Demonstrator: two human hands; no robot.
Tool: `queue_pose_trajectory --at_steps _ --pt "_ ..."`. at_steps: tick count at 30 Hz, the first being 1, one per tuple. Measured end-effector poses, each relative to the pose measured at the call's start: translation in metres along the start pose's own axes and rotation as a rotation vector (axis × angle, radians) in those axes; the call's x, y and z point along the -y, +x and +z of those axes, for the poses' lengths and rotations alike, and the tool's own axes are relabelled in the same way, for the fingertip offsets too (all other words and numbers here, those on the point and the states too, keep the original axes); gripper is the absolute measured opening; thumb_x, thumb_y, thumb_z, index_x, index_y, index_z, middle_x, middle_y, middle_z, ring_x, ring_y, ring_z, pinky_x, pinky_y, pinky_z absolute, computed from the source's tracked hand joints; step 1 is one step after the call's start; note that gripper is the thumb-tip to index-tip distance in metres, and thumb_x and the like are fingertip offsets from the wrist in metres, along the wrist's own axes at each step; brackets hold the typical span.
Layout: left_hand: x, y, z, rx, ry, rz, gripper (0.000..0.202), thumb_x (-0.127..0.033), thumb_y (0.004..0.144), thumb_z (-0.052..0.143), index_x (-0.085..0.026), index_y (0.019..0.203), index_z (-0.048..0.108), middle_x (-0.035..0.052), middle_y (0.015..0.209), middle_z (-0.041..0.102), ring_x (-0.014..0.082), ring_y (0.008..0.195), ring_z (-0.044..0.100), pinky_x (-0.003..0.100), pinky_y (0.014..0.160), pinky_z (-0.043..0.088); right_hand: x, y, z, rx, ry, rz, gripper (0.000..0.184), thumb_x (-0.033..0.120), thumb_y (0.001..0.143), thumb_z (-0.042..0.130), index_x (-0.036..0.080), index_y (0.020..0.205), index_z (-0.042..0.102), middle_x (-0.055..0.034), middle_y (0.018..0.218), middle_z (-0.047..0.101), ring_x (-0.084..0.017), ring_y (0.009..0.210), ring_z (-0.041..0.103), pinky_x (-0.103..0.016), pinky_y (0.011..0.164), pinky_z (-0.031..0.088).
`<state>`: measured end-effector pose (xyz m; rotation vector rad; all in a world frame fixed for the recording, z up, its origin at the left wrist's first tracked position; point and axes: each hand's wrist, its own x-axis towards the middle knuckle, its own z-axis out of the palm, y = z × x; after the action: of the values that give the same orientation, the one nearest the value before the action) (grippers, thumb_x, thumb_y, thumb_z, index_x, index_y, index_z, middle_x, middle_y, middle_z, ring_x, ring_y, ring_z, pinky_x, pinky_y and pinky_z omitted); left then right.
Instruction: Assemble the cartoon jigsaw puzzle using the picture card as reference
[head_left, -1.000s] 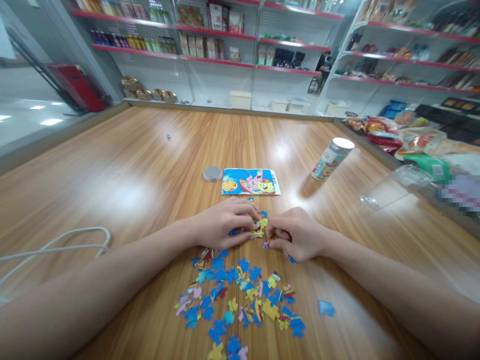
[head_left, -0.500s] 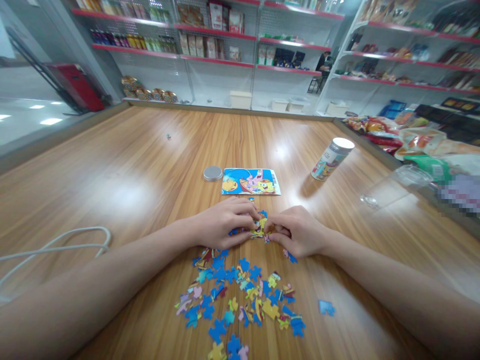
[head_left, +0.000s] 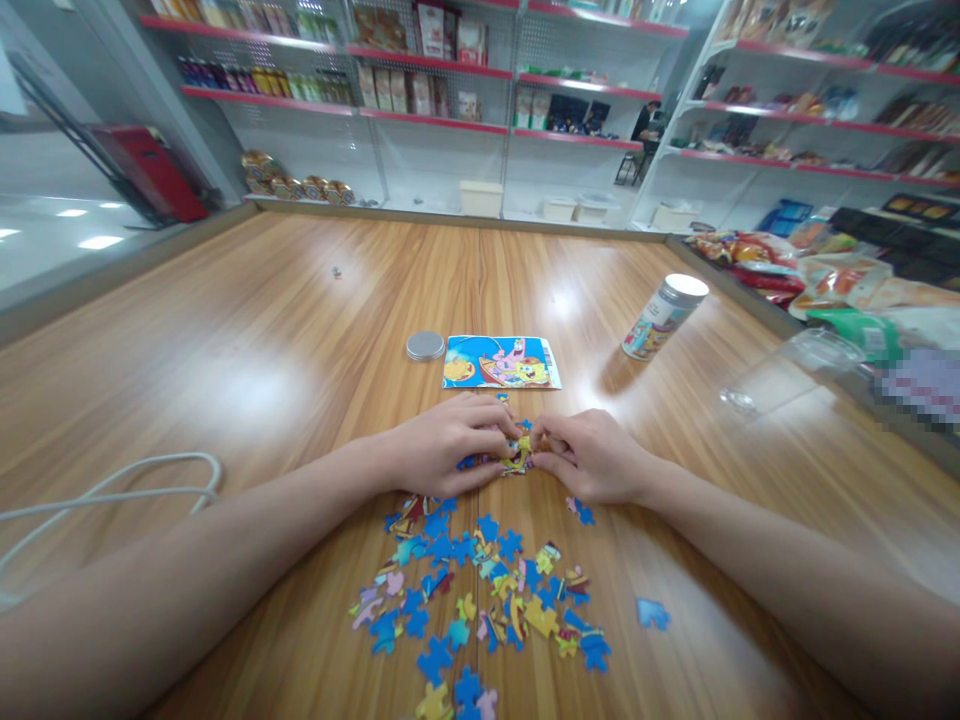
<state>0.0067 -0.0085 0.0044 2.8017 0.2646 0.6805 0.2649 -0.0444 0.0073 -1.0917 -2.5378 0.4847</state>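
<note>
Several joined yellow-blue flat puzzle pieces: right hand now higher at their edge, likely aligning, pinch unclear; left hand loosely spread over.

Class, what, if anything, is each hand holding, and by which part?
The left hand lies over clustered puzzle pieces; the right hand is at their right edge. Whether either grips a piece cannot be told.
</note>
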Motion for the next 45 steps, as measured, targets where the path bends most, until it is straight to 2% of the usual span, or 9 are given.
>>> queue_pose_trajectory --at_steps 6,13,19,26,32,37,45 --pt "0.000 0.000 -0.001 -0.001 -0.005 -0.001 0.014 -0.021 0.090 0.063 -0.019 0.103 0.069 0.0111 0.113 0.070 0.0240 0.109 0.065 0.047 0.103 0.051 0.000 0.002 0.003 -0.077 0.025 0.030 0.016 0.030 0.090 0.065 0.018 0.101 0.065 0.0084 0.054 0.047 -0.009 0.049 0.044 -0.023 0.053 0.027" --pt "0.001 0.000 -0.001 -0.009 -0.020 0.011 0.015 -0.020 0.090 0.063 -0.019 0.104 0.069 0.0123 0.115 0.070 0.0247 0.110 0.064 0.047 0.102 0.051 -0.008 0.004 0.006 -0.132 0.108 0.108 0.011 0.028 0.087 0.069 0.017 0.085 0.068 0.0078 0.053 0.045 -0.008 0.048 0.042 -0.023 0.052 0.028" --pt "0.001 -0.001 0.000 0.011 -0.016 0.004 0.016 -0.020 0.091 0.061 -0.018 0.105 0.068 0.0120 0.116 0.069 0.0248 0.111 0.064 0.048 0.103 0.050 -0.009 0.003 0.007 -0.144 0.133 0.119 0.007 0.022 0.088 0.066 0.017 0.090 0.070 0.0074 0.053 0.046 -0.008 0.049 0.043 -0.023 0.052 0.029" --pt "0.002 -0.001 0.000 0.007 -0.014 0.007 0.017 -0.021 0.091 0.061 -0.018 0.106 0.068 0.0122 0.117 0.069 0.0250 0.111 0.063 0.048 0.102 0.050 -0.012 0.002 0.009 -0.186 0.105 0.172 0.013 0.029 0.088 0.069 0.018 0.092 0.073 0.0076 0.051 0.044 -0.009 0.047 0.041 -0.024 0.052 0.030" --pt "0.001 0.000 0.000 -0.004 -0.018 0.009 0.017 -0.021 0.091 0.062 -0.018 0.106 0.068 0.0122 0.116 0.069 0.0248 0.110 0.064 0.047 0.102 0.051 -0.012 0.000 0.008 -0.142 0.145 0.086 0.016 0.024 0.089 0.066 0.018 0.099 0.077 0.0056 0.054 0.050 -0.008 0.047 0.043 -0.023 0.050 0.030" --pt "0.002 0.000 0.001 -0.013 -0.030 0.010 0.018 -0.020 0.090 0.062 -0.018 0.107 0.068 0.0117 0.115 0.070 0.0250 0.111 0.064 0.047 0.102 0.051 -0.007 0.000 0.007 -0.107 0.191 -0.021 0.018 0.026 0.091 0.065 0.018 0.097 0.080 0.0040 0.053 0.052 -0.007 0.045 0.039 -0.022 0.047 0.029" --pt "0.002 -0.001 0.001 -0.004 -0.035 0.007 0.017 -0.021 0.091 0.062 -0.019 0.107 0.068 0.0112 0.116 0.069 0.0252 0.111 0.064 0.047 0.101 0.051 -0.005 -0.001 0.006 -0.102 0.219 -0.041 0.015 0.023 0.089 0.066 0.017 0.094 0.079 0.0047 0.052 0.051 -0.006 0.044 0.039 -0.021 0.045 0.030"
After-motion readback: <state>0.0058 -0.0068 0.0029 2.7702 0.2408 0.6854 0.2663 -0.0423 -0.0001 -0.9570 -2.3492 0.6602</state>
